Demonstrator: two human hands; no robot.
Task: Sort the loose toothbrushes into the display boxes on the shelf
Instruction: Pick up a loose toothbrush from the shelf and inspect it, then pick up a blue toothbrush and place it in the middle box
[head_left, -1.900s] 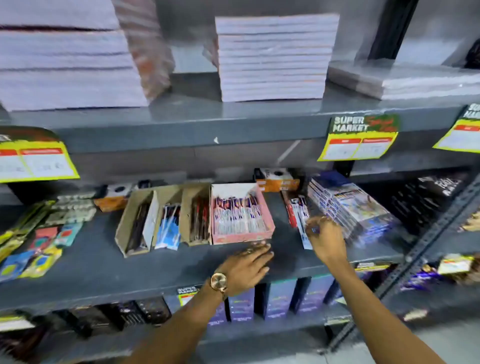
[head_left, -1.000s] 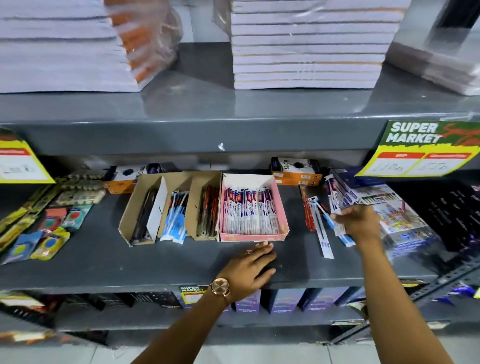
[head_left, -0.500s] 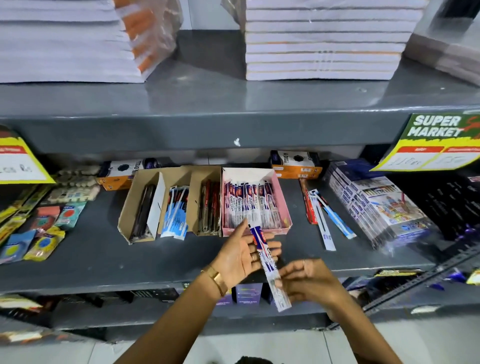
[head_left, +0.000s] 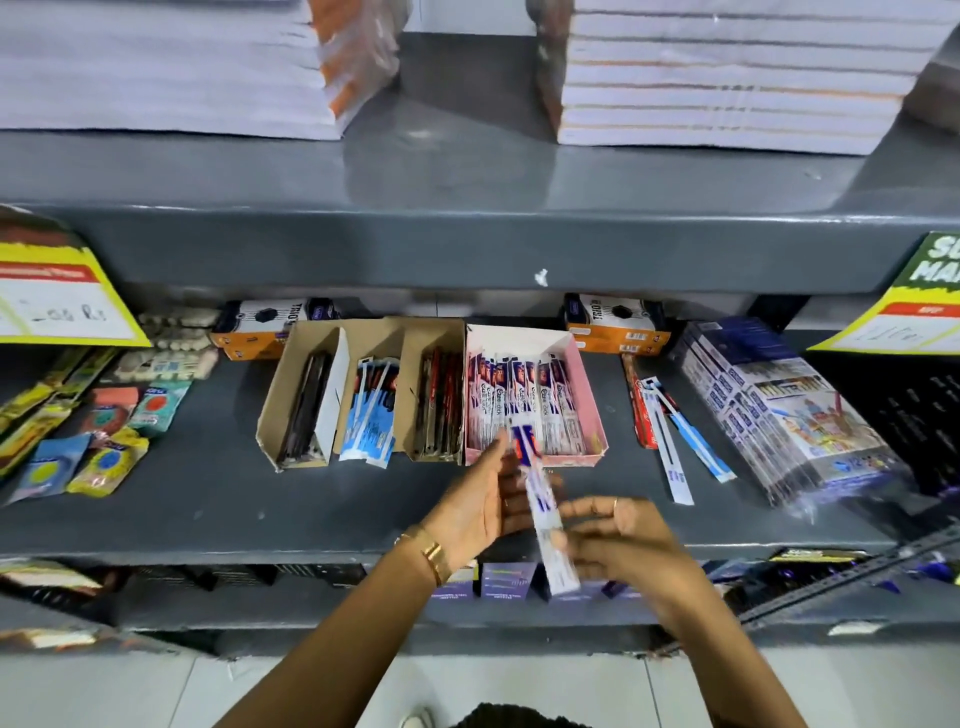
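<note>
A white-and-blue packaged toothbrush (head_left: 543, 501) is held tilted just in front of the pink display box (head_left: 589, 387), which is full of similar packs. My left hand (head_left: 478, 512) grips its upper part, thumb near the box's front edge. My right hand (head_left: 626, 538) pinches its lower part. Three brown cardboard boxes stand left of the pink one: one with dark packs (head_left: 278, 400), one with blue packs (head_left: 371, 415), one with red packs (head_left: 439, 410). Loose toothbrushes (head_left: 675, 447) lie on the shelf to the right of the pink box, among them a red one (head_left: 635, 405).
A wrapped stack of flat boxes (head_left: 779, 410) sits right of the loose toothbrushes. Orange boxes (head_left: 615, 330) stand at the back. Colourful sachets (head_left: 101, 452) lie at the left. Paper stacks (head_left: 727, 78) fill the shelf above, whose edge overhangs. Purple boxes (head_left: 506, 579) line the shelf below.
My right hand took a toothbrush from the loose pile at the right and brought it to my left hand in front of the pink box. Since half a second ago, hardly any movement.
</note>
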